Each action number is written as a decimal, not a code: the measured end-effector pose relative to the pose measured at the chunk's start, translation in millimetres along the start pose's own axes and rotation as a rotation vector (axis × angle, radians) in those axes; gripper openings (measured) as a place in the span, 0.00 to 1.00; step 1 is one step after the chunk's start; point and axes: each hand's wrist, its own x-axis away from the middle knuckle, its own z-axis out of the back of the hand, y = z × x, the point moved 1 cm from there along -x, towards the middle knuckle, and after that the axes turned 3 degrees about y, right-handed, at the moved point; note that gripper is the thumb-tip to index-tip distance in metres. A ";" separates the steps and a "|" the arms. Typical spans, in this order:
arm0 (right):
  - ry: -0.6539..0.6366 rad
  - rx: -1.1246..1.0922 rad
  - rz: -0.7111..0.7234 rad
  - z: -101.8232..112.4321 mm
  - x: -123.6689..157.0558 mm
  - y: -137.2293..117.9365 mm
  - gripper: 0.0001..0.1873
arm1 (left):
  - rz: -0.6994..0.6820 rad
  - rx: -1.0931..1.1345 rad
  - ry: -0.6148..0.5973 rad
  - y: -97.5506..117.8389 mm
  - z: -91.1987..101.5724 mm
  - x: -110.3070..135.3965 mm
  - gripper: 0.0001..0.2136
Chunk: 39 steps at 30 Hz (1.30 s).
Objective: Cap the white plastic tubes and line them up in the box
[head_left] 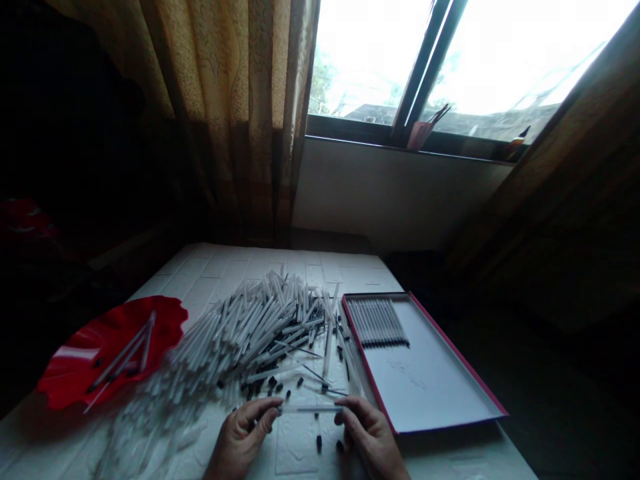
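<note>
The left hand was held half closed, its thumb and forefinger pinched on one end of a slim white plastic tube, and the right hand was curled in the same way, with its finger and thumb on the other end, so that the tube was carried level above the table between them. Whether a small black cap was also gripped in the left fingers could not be told. A two-handed hold taken at the very ends was judged well suited to so thin a piece, since bowing was limited and the tube was kept from catching on its neighbours. Loose black caps were scattered just beyond the fingers, at the edge of a large heap of white tubes. To the right, a shallow pink-edged tray held a neat row of black-tipped tubes; to the left, a red scalloped plastic plate held a few more. All of it lay on a white brick-patterned table cover.
</note>
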 end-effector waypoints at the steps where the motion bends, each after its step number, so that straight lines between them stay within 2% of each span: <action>1: -0.003 0.020 0.005 -1.0 0.1 0.1 0.25 | 0.002 0.003 0.004 -0.4 -0.1 0.0 0.23; 9: 0.017 0.173 0.050 -6.7 2.7 0.7 0.30 | 0.035 0.059 0.014 -5.9 -0.2 0.1 0.25; 16: -0.009 0.085 0.034 -6.5 5.1 7.2 0.31 | 0.027 0.084 0.013 -8.1 -3.3 0.9 0.25; 25: -0.013 0.116 -0.067 -7.4 7.3 4.2 0.31 | 0.007 0.066 -0.008 -10.0 -4.0 3.1 0.26; 30: -0.066 0.204 -0.036 -3.8 6.0 7.2 0.31 | 0.008 0.051 -0.015 -3.8 -4.0 3.6 0.28; 39: -0.036 0.134 -0.110 -2.6 4.7 6.9 0.32 | -0.060 -0.016 -0.038 1.2 -5.5 6.4 0.21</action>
